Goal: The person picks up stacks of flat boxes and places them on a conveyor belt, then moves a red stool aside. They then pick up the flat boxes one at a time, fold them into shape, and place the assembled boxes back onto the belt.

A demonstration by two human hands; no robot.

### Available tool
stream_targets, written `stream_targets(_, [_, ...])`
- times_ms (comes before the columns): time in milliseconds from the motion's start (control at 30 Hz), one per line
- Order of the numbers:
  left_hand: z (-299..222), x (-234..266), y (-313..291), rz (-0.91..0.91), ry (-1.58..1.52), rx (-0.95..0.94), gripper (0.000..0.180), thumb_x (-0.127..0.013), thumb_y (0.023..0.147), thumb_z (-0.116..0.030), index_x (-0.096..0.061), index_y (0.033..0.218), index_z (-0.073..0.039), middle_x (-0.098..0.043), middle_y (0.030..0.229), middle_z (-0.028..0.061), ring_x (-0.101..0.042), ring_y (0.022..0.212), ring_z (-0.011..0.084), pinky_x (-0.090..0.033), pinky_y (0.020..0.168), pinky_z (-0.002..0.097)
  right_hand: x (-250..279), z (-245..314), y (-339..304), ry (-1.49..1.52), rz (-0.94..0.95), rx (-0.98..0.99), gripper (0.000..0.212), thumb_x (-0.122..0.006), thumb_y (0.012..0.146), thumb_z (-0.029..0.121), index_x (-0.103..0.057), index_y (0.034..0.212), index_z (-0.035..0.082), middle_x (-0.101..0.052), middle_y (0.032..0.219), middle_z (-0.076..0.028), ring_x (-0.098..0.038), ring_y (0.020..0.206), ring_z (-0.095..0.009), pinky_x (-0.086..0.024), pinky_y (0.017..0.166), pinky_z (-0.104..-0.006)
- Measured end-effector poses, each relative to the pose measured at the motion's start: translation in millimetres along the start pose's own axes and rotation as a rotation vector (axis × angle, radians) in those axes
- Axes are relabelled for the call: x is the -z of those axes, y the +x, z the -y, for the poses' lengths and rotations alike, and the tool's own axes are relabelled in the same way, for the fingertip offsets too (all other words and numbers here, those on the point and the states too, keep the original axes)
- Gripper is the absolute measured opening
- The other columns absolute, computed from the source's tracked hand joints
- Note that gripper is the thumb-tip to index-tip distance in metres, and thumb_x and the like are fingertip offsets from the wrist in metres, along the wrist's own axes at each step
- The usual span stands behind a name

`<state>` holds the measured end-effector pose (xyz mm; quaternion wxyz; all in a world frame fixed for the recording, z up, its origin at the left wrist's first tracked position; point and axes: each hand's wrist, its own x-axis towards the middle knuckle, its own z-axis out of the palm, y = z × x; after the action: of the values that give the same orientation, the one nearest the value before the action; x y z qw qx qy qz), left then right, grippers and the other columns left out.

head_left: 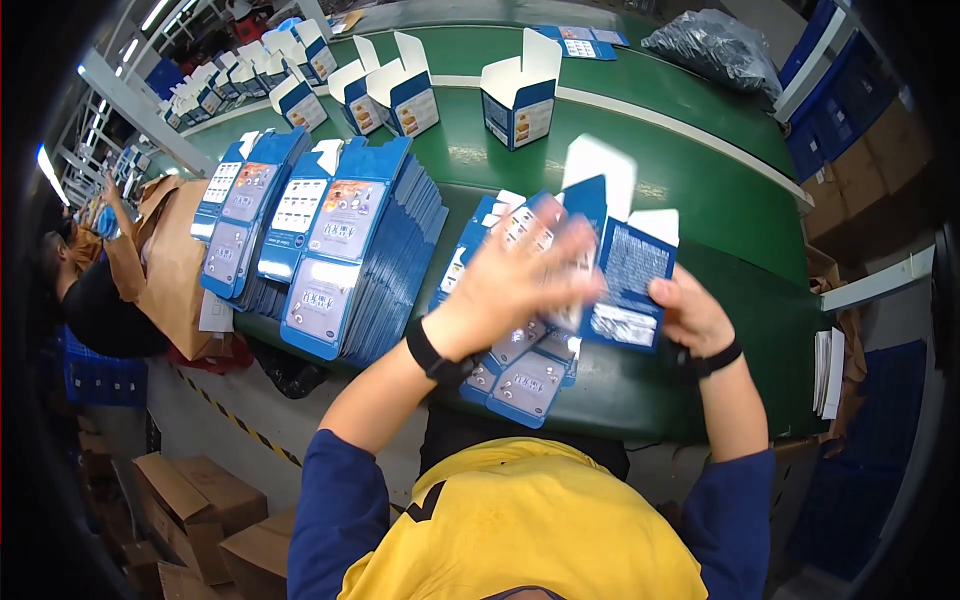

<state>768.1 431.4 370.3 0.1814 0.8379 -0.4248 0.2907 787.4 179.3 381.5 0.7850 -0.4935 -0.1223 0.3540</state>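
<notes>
A blue-and-white folding carton (pixel 637 275), raised into a box with its white top flaps up, is tilted over the table in front of me. My right hand (pixel 695 315) grips its right side, the thumb showing at the edge. Against its left side lies my left hand (pixel 525 270), fingers stretched out and smeared by motion. Beneath my hands is a small pile of flat cartons (pixel 525 385), partly hidden by my left hand. To the left lean tall stacks of flat blue cartons (pixel 345 240).
Several raised cartons (pixel 520 100) stand open along the green conveyor (pixel 650 150). A grey plastic bag (pixel 715 48) lies at the far right. At left, a person (pixel 95 270) is beside a large brown paper bag (pixel 180 265). Cardboard boxes (pixel 200 495) sit on the floor.
</notes>
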Motion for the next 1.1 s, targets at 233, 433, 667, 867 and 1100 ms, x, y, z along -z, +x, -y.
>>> stream_targets(233, [19.0, -35.5, -25.6, 0.482, 0.143, 0.831, 0.112, -0.082, 0.051, -0.044, -0.025, 0.141, -0.011, -0.052, 0.102, 0.0165, -0.05, 0.097, 0.0313, -0.038, 0.078, 0.0422, 114.1, 18.7, 149.6, -0.838, -0.591, 0.545, 0.1, -0.079, 0.061, 0.007, -0.017, 0.138, -0.002, -0.043, 0.13, -0.017, -0.042, 0.121, -0.025, -0.034, 0.101, -0.0334])
stream_targets(433, [26.4, -39.4, -27.5, 0.343, 0.148, 0.889, 0.093, -0.082, 0.058, -0.033, -0.036, 0.134, -0.009, -0.05, 0.098, 0.0145, -0.049, 0.097, 0.0317, -0.039, 0.079, 0.0413, 138.5, -0.3, 160.8, -0.82, -0.743, 0.247, 0.118, -0.079, 0.065, 0.018, 0.008, 0.142, 0.002, -0.022, 0.144, -0.023, -0.024, 0.134, -0.032, -0.027, 0.105, -0.0369])
stream_targets(667, [16.9, -3.3, -39.2, -0.268, -1.208, 1.146, 0.035, -0.065, 0.079, 0.0, -0.052, 0.111, 0.003, -0.06, 0.103, 0.0074, -0.057, 0.095, 0.0127, -0.045, 0.084, 0.0264, 8.9, -27.4, 17.8, 0.056, -0.525, 0.135, 0.088, -0.065, 0.083, 0.023, -0.004, 0.144, 0.003, -0.033, 0.14, -0.017, -0.037, 0.127, -0.025, -0.033, 0.101, -0.0391])
stream_targets(867, [-22.2, 4.9, -20.2, -0.315, -0.909, 0.95, 0.056, -0.073, 0.077, -0.023, -0.048, 0.122, 0.0, -0.05, 0.12, 0.0129, -0.052, 0.107, 0.0181, -0.038, 0.094, 0.0291, -51.5, -50.5, -26.4, -0.991, -0.25, 0.35, 0.035, -0.063, 0.083, 0.01, -0.056, 0.117, 0.003, -0.064, 0.106, -0.013, -0.065, 0.09, -0.025, -0.051, 0.075, -0.0298])
stream_targets(1100, [-46.8, 18.4, -11.0, -0.648, -1.193, 0.706, 0.069, -0.071, 0.077, -0.035, -0.039, 0.126, 0.001, -0.049, 0.123, 0.0138, -0.044, 0.118, 0.0205, -0.031, 0.102, 0.0333, -77.1, -40.8, -25.8, -1.268, -0.171, 0.79, 0.035, -0.063, 0.076, 0.008, -0.062, 0.111, 0.004, -0.063, 0.11, -0.013, -0.061, 0.101, -0.027, -0.048, 0.086, -0.036])
